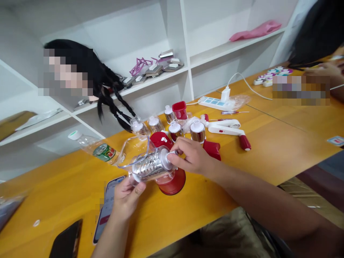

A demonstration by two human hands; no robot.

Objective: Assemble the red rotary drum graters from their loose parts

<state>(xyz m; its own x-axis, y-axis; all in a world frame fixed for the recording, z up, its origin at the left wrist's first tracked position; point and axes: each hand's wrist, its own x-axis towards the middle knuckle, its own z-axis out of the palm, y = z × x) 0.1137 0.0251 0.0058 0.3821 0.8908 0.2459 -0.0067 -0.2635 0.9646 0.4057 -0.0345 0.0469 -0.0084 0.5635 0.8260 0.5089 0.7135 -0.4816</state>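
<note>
A rotary grater (158, 166) with a clear housing, a metal drum and a red base lies tilted on the orange table (282, 150). My left hand (126, 195) grips the clear housing's near end from below. My right hand (188, 156) pinches the white cap end of the metal drum inside the housing. Several spare metal drums with white caps (197, 130) stand just behind. A white crank handle with a red knob (229, 129) lies to the right of them.
A plastic water bottle (94, 147) lies left of the grater. Two phones (107, 208) (67, 240) rest near the front left edge. A power strip (215, 103) sits at the back. A person sits across the table; another person's hand (322, 70) works at the right.
</note>
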